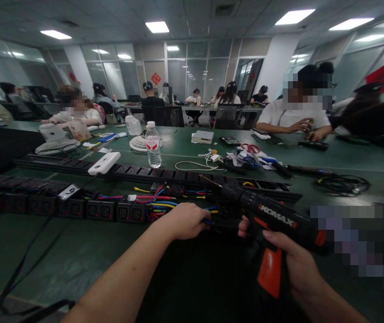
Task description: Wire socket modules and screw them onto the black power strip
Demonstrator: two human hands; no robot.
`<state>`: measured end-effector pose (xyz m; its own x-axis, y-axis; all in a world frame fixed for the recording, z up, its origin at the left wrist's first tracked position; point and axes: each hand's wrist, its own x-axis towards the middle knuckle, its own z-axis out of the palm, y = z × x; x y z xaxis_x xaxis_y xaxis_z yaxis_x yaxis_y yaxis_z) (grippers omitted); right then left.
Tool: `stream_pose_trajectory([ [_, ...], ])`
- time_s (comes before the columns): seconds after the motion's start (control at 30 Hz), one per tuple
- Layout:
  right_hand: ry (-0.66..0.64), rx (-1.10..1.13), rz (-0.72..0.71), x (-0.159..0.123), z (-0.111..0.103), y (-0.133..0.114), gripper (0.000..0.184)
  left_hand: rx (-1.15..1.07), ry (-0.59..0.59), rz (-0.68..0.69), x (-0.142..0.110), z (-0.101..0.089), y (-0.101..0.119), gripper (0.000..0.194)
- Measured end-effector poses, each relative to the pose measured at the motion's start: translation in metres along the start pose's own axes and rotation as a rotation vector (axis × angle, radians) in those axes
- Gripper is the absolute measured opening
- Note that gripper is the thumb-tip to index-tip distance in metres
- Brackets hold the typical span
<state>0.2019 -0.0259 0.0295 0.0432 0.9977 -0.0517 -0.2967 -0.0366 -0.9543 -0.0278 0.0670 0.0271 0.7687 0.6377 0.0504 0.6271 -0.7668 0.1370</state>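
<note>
In my right hand is a black and orange cordless drill marked KOMAX, its long thin bit pointing up and to the left over the far black rail. My left hand is closed at the near black power strip, where blue, yellow and red wires come out of the strip's open part. Something blue shows at the left fingertips; the fingers hide the rest, so I cannot make out what they hold. Rows of black sockets line the strip to the left.
Behind the near strip lies a longer black socket rail, with a white power bank on it. Farther back stand a water bottle and a white fan. Red scissors lie among scraps; a coiled black cable is at right. Co-workers sit opposite.
</note>
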Motion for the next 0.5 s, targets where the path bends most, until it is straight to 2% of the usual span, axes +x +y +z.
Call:
stream_pose_trajectory([
  [0.13, 0.007, 0.002, -0.004, 0.000, 0.002, -0.001, 0.025, -0.054, 0.064, 0.005, -0.005, -0.003, -0.003, 0.026],
  [0.27, 0.025, 0.017, -0.027, 0.000, 0.006, -0.003, 0.025, -0.053, 0.122, -0.032, -0.009, 0.001, -0.005, 0.019],
  [0.5, 0.067, 0.021, 0.036, -0.007, 0.016, -0.015, 0.019, -0.042, 0.059, -0.063, -0.012, -0.001, -0.003, 0.015],
])
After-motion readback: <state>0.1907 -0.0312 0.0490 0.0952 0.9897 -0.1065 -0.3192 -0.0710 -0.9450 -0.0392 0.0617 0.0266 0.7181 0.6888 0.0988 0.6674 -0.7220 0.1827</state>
